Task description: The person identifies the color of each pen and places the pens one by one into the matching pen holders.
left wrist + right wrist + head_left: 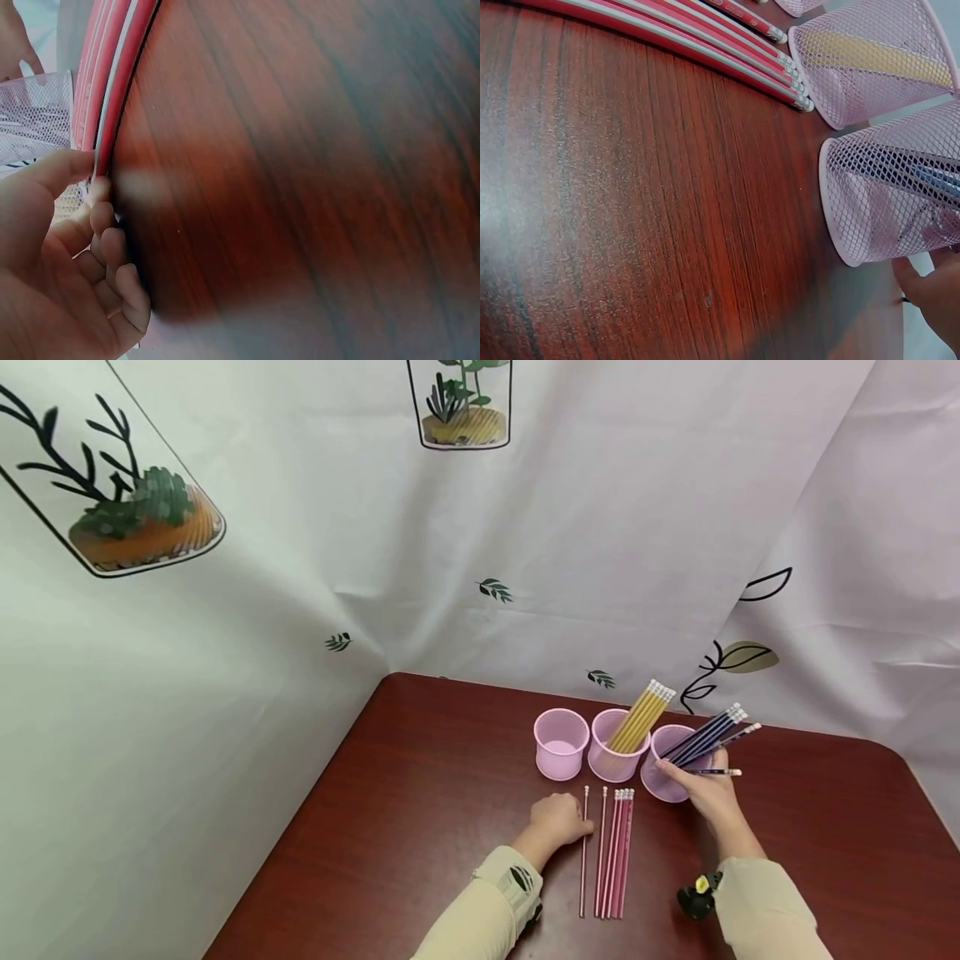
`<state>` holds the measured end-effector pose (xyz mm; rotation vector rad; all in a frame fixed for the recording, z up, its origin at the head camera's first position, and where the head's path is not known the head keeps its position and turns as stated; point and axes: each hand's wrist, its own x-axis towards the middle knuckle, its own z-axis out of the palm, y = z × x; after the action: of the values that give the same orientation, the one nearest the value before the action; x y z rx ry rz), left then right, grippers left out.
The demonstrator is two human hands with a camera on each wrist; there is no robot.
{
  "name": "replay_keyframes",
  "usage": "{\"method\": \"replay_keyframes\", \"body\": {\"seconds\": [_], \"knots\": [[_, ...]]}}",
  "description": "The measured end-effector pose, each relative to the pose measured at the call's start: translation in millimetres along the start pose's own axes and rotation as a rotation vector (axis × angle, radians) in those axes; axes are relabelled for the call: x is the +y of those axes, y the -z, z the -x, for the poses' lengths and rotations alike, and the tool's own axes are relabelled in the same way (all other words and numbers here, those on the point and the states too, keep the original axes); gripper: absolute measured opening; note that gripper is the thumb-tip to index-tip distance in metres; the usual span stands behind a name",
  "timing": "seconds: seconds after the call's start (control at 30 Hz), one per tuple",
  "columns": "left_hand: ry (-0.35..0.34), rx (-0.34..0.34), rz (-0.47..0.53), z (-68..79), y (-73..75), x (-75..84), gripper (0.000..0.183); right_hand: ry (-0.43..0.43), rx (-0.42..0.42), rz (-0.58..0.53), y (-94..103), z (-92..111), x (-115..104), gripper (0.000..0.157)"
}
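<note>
My left hand (556, 817) pinches a pink pencil (582, 881) lying on the table, thumb and forefinger meeting at it in the left wrist view. To its right several more pink pencils (617, 856) lie side by side, white erasers toward the cups. My right hand (714, 800) grips the right-hand pink mesh pencil cup (663, 787) at its rim and side; some fingers are hidden behind it. Dark blue pencils (705, 737) lean out of that cup, and one dark pencil (712, 772) juts sideways across the hand.
The middle mesh cup (613, 767) holds several yellow pencils (640, 720). Beside it stands the left mesh cup (559, 764), with no pencils showing. A brown wooden table (420, 793) lies beneath, and a patterned curtain (600, 527) hangs behind and to the left.
</note>
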<state>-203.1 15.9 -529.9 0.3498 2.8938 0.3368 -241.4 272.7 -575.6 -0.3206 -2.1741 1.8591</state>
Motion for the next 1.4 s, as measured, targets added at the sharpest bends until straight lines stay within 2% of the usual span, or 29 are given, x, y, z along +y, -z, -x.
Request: {"method": "replay_keyframes", "body": {"seconds": [0.03,0.17,0.27,0.47,0.53,0.6,0.8,0.97,1.2,1.3,1.4], "knots": [[0.002,0.0,-0.003,0.6,0.7,-0.3,0.031,-0.001,-0.001,0.017,-0.5,1,-2,0.079],[-0.004,0.009,-0.019,2.9,1.8,-1.1,0.033,-0.077,-0.026,0.064,-6.4,22,-47,0.083],[-0.016,0.03,-0.019,3.6,1.5,-1.7,0.034,-0.146,-0.045,0.114,-7.8,31,-69,0.089],[-0.041,0.083,0.006,3.5,6.1,-4.0,0.034,-0.109,-0.053,0.108,-1.4,11,-21,0.09],[-0.063,0.105,0.031,3.5,10.4,-4.7,0.033,-0.109,-0.063,0.106,-0.7,8,-16,0.092],[-0.095,0.127,0.063,3.4,15.9,-5.1,0.03,-0.122,-0.063,0.111,-1.3,9,-19,0.094],[-0.189,0.179,0.142,3.5,37.6,-4.2,0.027,-0.161,-0.074,0.138,-4.7,28,-59,0.091],[-0.199,0.206,0.211,0.8,56.6,-3.4,0.027,-0.192,-0.09,0.141,-5.5,34,-78,0.091],[-0.188,0.256,0.287,-9.3,74.8,-6.9,0.031,-0.203,-0.095,0.15,-4.0,36,-80,0.091],[-0.176,0.309,0.319,-13.2,81.3,-9.4,0.027,-0.173,-0.085,0.158,-3.5,34,-74,0.092],[-0.159,0.381,0.379,-15.3,88.3,-11.6,0.023,-0.139,-0.057,0.164,-2.5,26,-57,0.093]]}}
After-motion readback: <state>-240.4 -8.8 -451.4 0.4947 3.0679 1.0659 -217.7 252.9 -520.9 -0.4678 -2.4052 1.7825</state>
